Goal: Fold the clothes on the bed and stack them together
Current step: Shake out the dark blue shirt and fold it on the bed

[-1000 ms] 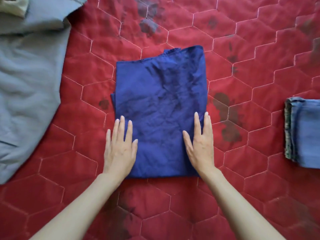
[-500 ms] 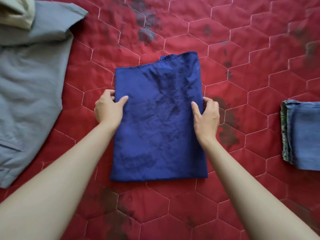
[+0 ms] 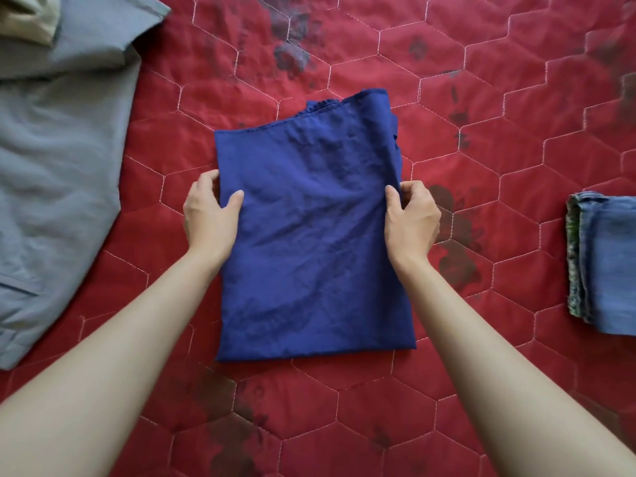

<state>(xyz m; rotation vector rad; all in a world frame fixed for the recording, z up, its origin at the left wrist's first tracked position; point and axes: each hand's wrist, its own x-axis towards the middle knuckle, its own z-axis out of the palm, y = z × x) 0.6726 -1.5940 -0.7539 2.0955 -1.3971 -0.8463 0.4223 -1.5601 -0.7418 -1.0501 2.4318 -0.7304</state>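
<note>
A dark blue garment point(image 3: 309, 235), folded into a tall rectangle, lies in the middle of the red quilted bed cover point(image 3: 481, 149). My left hand point(image 3: 208, 215) grips its left edge about halfway up, thumb on top and fingers curled under. On the opposite edge my right hand point(image 3: 411, 218) pinches the cloth the same way. At the right border sits a stack of folded clothes point(image 3: 605, 263), light blue on top with a green patterned piece beneath.
A grey unfolded garment point(image 3: 58, 160) spreads over the left side of the bed. A beige piece of cloth point(image 3: 27, 18) lies on it in the top left corner. Red cover shows between the blue garment and the stack.
A second ago both hands lay flat on the lower part of the blue garment. They have since slid up its sides and curled round the left and right edges.
</note>
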